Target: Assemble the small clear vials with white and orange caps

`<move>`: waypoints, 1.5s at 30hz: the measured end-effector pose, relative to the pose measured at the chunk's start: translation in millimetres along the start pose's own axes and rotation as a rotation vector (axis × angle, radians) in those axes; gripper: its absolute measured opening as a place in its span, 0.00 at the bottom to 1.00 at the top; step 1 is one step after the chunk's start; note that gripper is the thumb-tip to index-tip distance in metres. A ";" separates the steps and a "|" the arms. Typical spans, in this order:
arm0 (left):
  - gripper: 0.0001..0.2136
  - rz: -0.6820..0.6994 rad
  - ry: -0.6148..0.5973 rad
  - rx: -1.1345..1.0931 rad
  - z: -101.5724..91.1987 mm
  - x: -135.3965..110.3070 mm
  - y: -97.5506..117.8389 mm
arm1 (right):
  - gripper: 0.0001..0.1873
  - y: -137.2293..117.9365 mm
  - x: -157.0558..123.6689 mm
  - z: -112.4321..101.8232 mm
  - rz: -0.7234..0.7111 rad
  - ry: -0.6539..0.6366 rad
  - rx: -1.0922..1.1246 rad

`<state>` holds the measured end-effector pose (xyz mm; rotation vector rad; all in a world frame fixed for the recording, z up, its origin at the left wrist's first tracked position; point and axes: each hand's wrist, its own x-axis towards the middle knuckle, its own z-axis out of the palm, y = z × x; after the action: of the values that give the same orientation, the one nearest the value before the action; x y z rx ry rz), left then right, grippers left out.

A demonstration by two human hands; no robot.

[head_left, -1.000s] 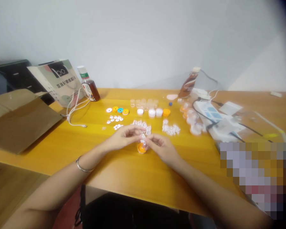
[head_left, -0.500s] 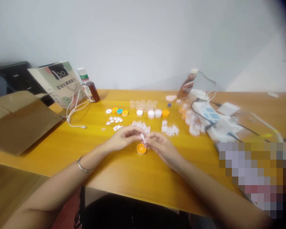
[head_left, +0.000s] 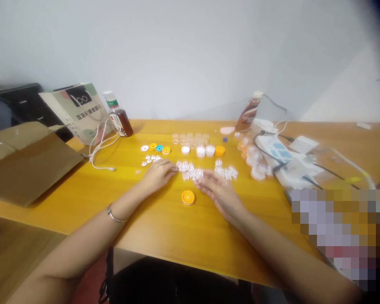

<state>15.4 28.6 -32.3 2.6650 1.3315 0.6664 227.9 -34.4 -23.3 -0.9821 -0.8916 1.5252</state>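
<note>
My left hand (head_left: 156, 175) reaches down over the table with its fingers bent, covering the spot of some small white discs. Its fingertips are mostly hidden, so what they grip, if anything, cannot be made out. Beside the middle pile of lacy white plastic pieces (head_left: 184, 167) is my right hand (head_left: 220, 190). Its thumb and fingers pinch a small white plastic piece (head_left: 199, 175), blurred at the fingertips. An orange round cap (head_left: 188, 197) lies hollow side up between the wrists, touched by neither hand. More small white pieces with stems (head_left: 150, 158) lie beyond my left hand.
Behind the piles are coloured rings (head_left: 159, 148), white caps (head_left: 200, 151), an orange cap (head_left: 220, 150) and clear cups (head_left: 198, 138). Bottles (head_left: 119, 118) (head_left: 249, 112) stand farther back. Left is a cardboard box (head_left: 34, 160); right, a power strip (head_left: 277, 150) with cables.
My hands have parted from above the orange cap, where they met around a small white piece. The left moved left and forward to the small discs; the right stayed near the lacy pile.
</note>
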 end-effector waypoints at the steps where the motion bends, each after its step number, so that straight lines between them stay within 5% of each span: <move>1: 0.09 -0.002 -0.007 -0.005 1.4 0.3 -0.2 | 0.14 -0.2 -0.3 0.3 0.005 0.002 -0.003; 7: 0.08 -0.028 -0.017 -0.033 2.5 0.7 3.1 | 0.15 -2.5 -0.5 1.4 0.032 -0.004 -0.064; 11: 0.07 -0.080 0.100 -0.014 -4.0 -0.9 12.5 | 0.15 -1.2 0.9 1.9 0.034 -0.012 -0.048; 16: 0.07 -0.021 0.209 -0.342 -11.5 -2.8 28.3 | 0.17 1.4 1.4 1.3 0.057 -0.019 -0.044; 26: 0.11 -0.150 0.081 -0.831 -11.7 -2.4 43.9 | 0.18 4.0 2.1 -0.7 0.082 -0.069 -0.050; 36: 0.11 0.181 0.157 -0.511 -14.7 -8.9 43.7 | 0.15 3.8 0.8 -1.9 0.132 -0.148 -0.038; 45: 0.13 0.363 -0.012 -0.448 -23.8 -8.1 37.9 | 0.16 0.0 -1.3 -0.8 0.149 -0.323 -0.106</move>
<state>29.2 -3.7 -3.5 2.5337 0.5963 0.8622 228.8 -35.6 -23.5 -0.9069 -1.1567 1.8126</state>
